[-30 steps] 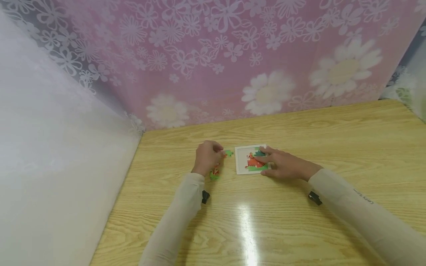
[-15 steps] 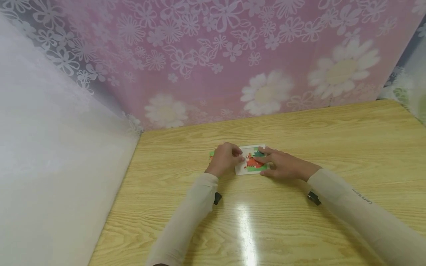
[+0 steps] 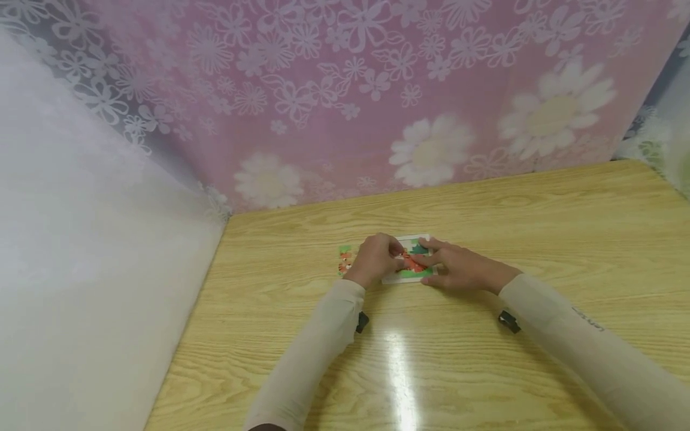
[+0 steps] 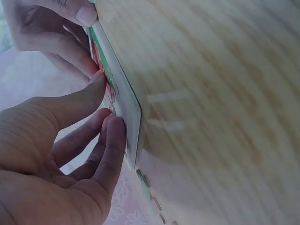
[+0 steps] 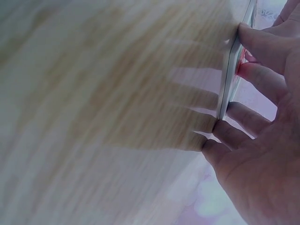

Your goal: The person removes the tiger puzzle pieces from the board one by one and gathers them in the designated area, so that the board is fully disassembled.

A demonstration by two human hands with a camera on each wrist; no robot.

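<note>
A small white puzzle board [image 3: 398, 281] lies on the table, partly filled with pieces showing an orange striped animal on green. My left hand [image 3: 374, 260] is over its left part. In the left wrist view, the left thumb and fingers pinch a puzzle piece [image 4: 110, 95] low at the board's surface; the fingers hide most of it. My right hand [image 3: 462, 266] rests on the board's right side with fingers spread. Seen from the right wrist, its thumb touches the near edge, the index finger presses on the picture, and the other fingers lie by the rim.
Loose puzzle pieces [image 3: 345, 258] lie on the table just left of the board, partly behind the left hand. The wooden table [image 3: 458, 359] meets a pink flowered curtain [image 3: 334, 137] at the back and a white sheet [image 3: 97, 239] on the left.
My left hand has moved right from the loose pieces to the board, carrying a puzzle piece, uncovering more loose pieces behind it. The right hand has stayed on the board.
</note>
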